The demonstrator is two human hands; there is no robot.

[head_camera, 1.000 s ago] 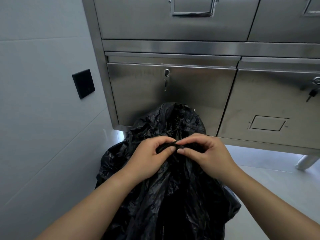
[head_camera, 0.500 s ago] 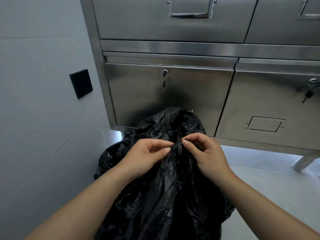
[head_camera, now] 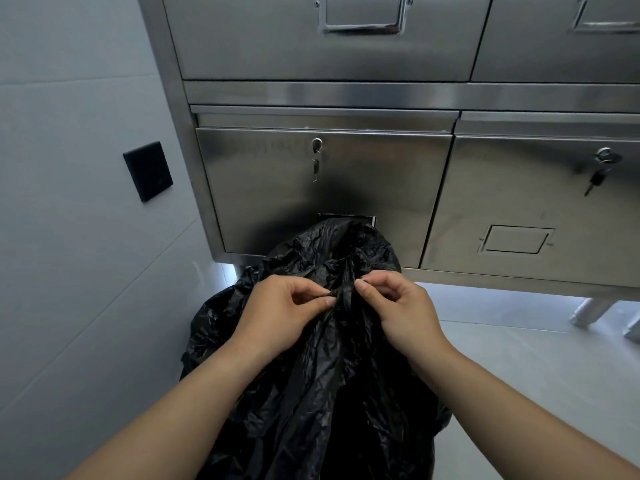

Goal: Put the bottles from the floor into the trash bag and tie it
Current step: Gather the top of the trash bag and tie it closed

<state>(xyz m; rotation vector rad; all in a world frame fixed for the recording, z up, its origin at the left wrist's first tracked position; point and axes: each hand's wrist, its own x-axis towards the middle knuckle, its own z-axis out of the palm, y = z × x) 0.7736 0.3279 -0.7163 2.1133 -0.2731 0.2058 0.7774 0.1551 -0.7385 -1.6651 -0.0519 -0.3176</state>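
A crumpled black trash bag (head_camera: 322, 393) stands on the floor in front of me, its top gathered into a bunch. My left hand (head_camera: 280, 317) pinches a strip of the bag's plastic between thumb and fingers at the gathered neck. My right hand (head_camera: 401, 313) pinches the plastic just to the right of it, fingers curled. The two hands are a few centimetres apart at the neck. No bottles are visible; the bag's contents are hidden.
A stainless steel cabinet (head_camera: 381, 188) with locked drawers and hanging keys (head_camera: 597, 178) stands right behind the bag. A grey tiled wall with a black switch plate (head_camera: 148, 170) is at the left. Cabinet legs (head_camera: 588, 311) stand at the right over a pale floor.
My hands have drawn slightly apart while pinching the bag's neck, and the view has tilted up a little, showing more of the bag's top against the cabinet.
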